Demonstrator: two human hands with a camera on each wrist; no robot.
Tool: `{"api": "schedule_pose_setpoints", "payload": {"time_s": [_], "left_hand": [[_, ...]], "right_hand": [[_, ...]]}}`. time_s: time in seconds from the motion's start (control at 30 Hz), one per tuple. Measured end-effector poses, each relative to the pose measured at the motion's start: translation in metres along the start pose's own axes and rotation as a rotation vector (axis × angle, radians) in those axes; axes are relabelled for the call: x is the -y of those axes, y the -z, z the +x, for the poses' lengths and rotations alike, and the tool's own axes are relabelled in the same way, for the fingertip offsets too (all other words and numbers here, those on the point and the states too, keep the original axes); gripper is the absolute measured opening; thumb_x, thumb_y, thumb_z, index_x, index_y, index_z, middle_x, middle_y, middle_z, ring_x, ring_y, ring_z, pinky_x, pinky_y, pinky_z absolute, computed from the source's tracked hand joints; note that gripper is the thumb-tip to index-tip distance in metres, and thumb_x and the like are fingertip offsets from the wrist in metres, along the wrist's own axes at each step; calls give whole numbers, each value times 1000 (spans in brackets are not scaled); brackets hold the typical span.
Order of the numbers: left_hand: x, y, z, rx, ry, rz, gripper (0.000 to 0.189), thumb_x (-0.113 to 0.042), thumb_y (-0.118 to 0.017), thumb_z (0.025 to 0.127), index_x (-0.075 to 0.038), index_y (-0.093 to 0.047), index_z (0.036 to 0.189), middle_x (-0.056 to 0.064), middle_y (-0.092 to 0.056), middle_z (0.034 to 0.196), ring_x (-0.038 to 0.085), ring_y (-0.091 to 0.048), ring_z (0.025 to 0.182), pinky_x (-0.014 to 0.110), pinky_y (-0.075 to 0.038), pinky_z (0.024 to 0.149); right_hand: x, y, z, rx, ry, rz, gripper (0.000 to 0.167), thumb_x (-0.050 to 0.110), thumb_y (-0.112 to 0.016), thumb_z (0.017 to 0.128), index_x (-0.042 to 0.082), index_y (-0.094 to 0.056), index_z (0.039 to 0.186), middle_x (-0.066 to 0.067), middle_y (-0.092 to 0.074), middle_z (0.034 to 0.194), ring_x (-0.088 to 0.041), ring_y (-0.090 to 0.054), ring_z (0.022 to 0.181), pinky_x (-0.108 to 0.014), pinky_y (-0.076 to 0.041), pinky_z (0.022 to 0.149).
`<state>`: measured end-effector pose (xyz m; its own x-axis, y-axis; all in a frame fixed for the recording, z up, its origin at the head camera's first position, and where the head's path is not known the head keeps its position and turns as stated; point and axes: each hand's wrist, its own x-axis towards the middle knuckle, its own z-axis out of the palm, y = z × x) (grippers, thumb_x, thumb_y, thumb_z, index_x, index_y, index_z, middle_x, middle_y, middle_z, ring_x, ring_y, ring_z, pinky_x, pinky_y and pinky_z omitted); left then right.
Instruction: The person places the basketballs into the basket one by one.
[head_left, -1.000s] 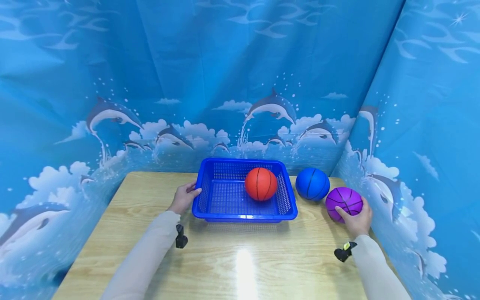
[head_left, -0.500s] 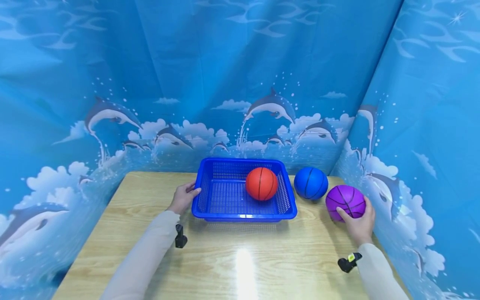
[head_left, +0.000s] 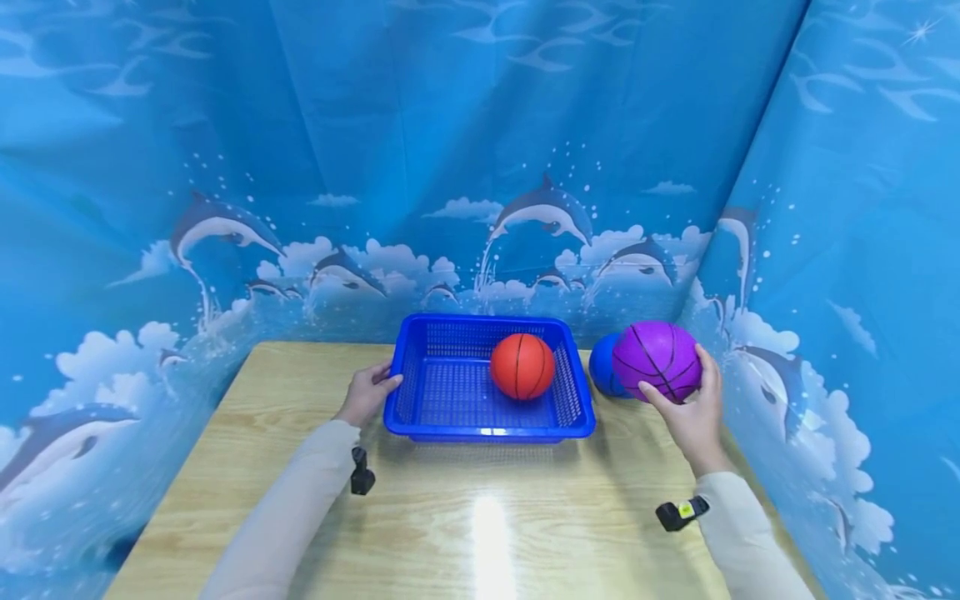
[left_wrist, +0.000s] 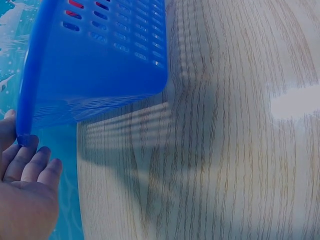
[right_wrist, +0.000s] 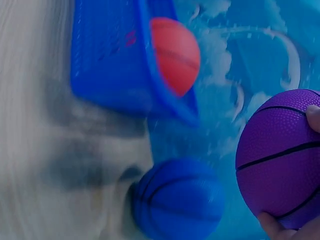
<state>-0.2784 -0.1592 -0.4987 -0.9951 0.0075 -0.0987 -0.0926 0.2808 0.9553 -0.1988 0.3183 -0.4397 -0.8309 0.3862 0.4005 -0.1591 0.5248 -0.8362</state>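
Note:
My left hand (head_left: 367,395) pinches the left rim of a blue plastic basket (head_left: 487,437), thumb on one side and fingers on the other, as the left wrist view shows. Inside the basket, toward its right end, lies a red basketball (head_left: 522,367). A purple basketball (head_left: 657,360) is gripped in my right hand (head_left: 693,417), the thumb and fingers spread round it. It is raised off the table and partly covers the blue basketball (head_left: 604,365) in the head view. In the right wrist view the blue ball (right_wrist: 178,200) sits on the table, apart from the purple ball (right_wrist: 280,155).
A light wood table (head_left: 420,517) carries the basket and the blue ball, both near its back edge. Behind and to the right hang blue curtains (head_left: 480,167) printed with dolphins, close to the table's edges. A camera is strapped at each wrist.
My right hand has lifted the purple basketball from the table and moved it up and left, in front of the blue ball. The left hand and basket have stayed put.

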Motion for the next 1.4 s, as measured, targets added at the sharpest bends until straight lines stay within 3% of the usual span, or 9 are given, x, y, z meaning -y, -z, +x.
{"api": "schedule_pose_setpoints", "payload": {"time_s": [0.1, 0.37, 0.6, 0.77, 0.9, 1.03, 1.4], "left_hand": [[0, -1, 0, -7, 2, -2, 52, -12, -54, 98, 6, -36, 143, 28, -44, 141, 38, -45, 130, 44, -41, 108], [-3, -3, -1, -17, 16, 9, 51, -12, -54, 98, 6, -37, 143, 28, -44, 141, 38, -44, 131, 44, -41, 108], [-4, -1, -1, -13, 26, 14, 51, -13, -53, 99, 5, -36, 144, 27, -43, 142, 38, -44, 131, 44, -41, 108], [-3, -1, -1, -19, 4, 1, 50, -10, -54, 98, 8, -37, 142, 29, -44, 140, 39, -45, 130, 44, -42, 107], [-1, -1, 0, -9, 1, -6, 51, -10, -54, 98, 8, -36, 142, 30, -44, 140, 39, -46, 129, 44, -43, 107], [1, 0, 1, -13, -3, -10, 51, -11, -54, 98, 8, -37, 142, 30, -45, 139, 40, -46, 128, 44, -43, 107], [0, -2, 1, -28, -25, 0, 50, -8, -56, 97, 10, -39, 140, 31, -47, 136, 40, -48, 127, 44, -43, 106]], "right_hand": [[22, -14, -1, 31, 35, 49, 97, 13, -84, 73, 27, -28, 150, -4, -31, 150, -26, -39, 131, -53, -44, 102], [92, -52, -15, 135, 83, 133, 92, 7, -80, 76, 10, -27, 150, -16, -30, 150, -35, -40, 129, -54, -43, 103], [118, -88, -25, 249, 124, 181, 89, 12, -80, 78, 12, -28, 150, -15, -27, 151, -36, -39, 132, -53, -50, 96], [114, -124, -29, 287, 147, 183, 91, 19, -83, 76, 19, -30, 150, -9, -26, 154, -32, -36, 136, -52, -44, 104], [96, -159, -33, 297, 186, 178, 93, 29, -86, 72, 27, -33, 148, -2, -31, 152, -25, -36, 136, -46, -42, 107], [87, -188, -41, 309, 208, 176, 94, 30, -87, 69, 25, -34, 148, -3, -33, 151, -25, -35, 137, -47, -40, 109], [75, -236, -56, 369, 189, 120, 95, 29, -88, 67, 22, -37, 147, -5, -38, 147, -28, -44, 131, -45, -42, 107]]}}
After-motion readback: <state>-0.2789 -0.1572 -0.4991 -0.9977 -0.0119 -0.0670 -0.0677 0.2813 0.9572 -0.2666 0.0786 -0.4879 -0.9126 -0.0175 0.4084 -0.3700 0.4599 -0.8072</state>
